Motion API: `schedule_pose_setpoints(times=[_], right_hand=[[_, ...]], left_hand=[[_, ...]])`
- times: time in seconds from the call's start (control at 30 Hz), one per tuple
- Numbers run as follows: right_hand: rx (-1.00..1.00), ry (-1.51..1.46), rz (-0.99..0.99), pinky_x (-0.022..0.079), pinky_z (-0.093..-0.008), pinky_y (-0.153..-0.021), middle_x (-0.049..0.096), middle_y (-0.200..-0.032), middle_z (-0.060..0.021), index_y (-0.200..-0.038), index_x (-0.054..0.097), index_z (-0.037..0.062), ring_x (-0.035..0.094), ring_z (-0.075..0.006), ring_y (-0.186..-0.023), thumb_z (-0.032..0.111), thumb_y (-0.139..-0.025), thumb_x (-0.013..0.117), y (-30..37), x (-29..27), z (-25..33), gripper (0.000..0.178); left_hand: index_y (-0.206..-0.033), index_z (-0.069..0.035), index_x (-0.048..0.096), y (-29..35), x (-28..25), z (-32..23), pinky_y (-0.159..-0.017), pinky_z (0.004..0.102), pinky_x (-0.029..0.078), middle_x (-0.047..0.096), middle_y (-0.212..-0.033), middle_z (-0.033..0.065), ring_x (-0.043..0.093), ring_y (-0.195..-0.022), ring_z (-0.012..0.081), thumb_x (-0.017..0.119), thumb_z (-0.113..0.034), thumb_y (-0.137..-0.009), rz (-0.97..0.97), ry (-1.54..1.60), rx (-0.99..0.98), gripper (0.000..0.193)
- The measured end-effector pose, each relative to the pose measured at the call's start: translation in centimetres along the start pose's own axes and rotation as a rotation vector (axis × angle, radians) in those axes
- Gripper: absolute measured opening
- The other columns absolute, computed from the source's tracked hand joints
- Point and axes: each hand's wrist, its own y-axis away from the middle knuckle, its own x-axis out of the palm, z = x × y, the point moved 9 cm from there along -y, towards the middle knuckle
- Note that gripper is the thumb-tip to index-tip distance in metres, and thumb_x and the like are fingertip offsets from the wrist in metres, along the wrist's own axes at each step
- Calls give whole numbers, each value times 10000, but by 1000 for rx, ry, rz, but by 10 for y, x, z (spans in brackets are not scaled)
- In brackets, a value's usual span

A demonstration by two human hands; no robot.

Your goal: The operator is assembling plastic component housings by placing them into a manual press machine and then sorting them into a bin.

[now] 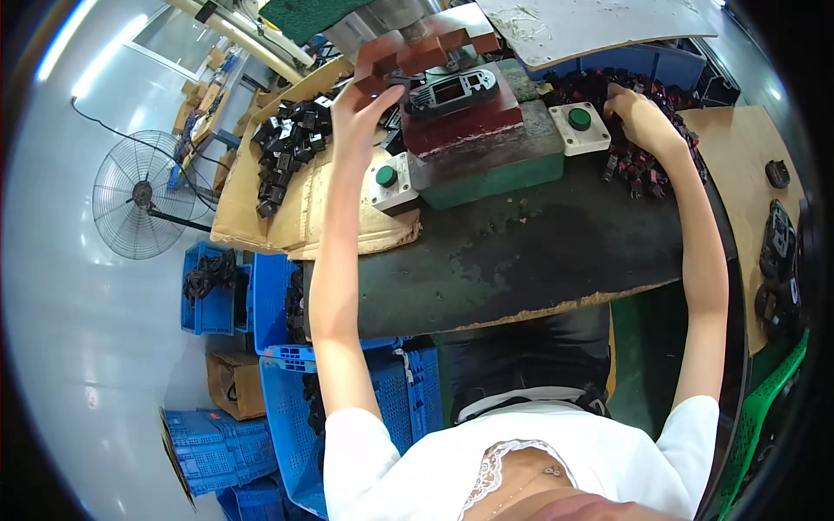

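Observation:
My left hand (360, 113) is up at the left side of the press fixture, its thumb and fingers closed round a small black part whose far side is hidden. Right beside it, a black and grey plastic housing (452, 92) with a dark rectangular window lies on the dark red block (465, 126). Above the housing hangs a stepped reddish-brown metal die (426, 54). Over on the right, my right hand (641, 120) dips into a pile of small black and red parts (638, 174). Its fingers are curled, and what they grip is hidden.
Green push-button boxes stand left (386, 177) and right (579, 119) of the green press base (495, 181). A cardboard box (248, 204) of black parts is at the left. Blue crates (291, 417) stand below it. Black housings (777, 239) lie on the right-hand board.

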Motion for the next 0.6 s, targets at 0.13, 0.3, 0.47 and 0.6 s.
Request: schedule_pose_setpoints(times=[0.13,0.3,0.47,0.6], right_hand=[[-6,-61,-25,472,-395,-849,569,-999,-146,-821,642,3,559,-352,-989,-150,-622,516,0,0,-6,281],[-20,-108,58,462,-390,-892,553,-1040,-147,-881,644,-23,535,-352,-1024,-141,-595,561,-1,1,-10,321],[-44,-50,11,455,-387,-913,563,-1055,-152,-911,637,-24,533,-351,-1029,-117,-617,588,2,-4,-5,312],[-36,-36,20,457,-396,-907,580,-1038,-152,-941,632,-14,545,-339,-1013,-58,-668,620,2,-1,-7,277]], left_hand=[[-955,-17,656,0,35,-6,-760,259,459,649,-973,38,580,-851,97,752,-71,-721,47,135,41,259],[-1014,-31,661,-5,48,3,-788,269,473,656,-984,52,610,-880,132,756,-114,-731,176,-355,49,309],[-1066,-77,664,-5,66,-9,-819,292,474,665,-988,80,629,-903,166,772,-163,-722,267,-475,276,371],[-1059,-101,664,2,66,-18,-823,313,473,668,-986,91,628,-915,212,767,-170,-724,271,-560,364,357]])
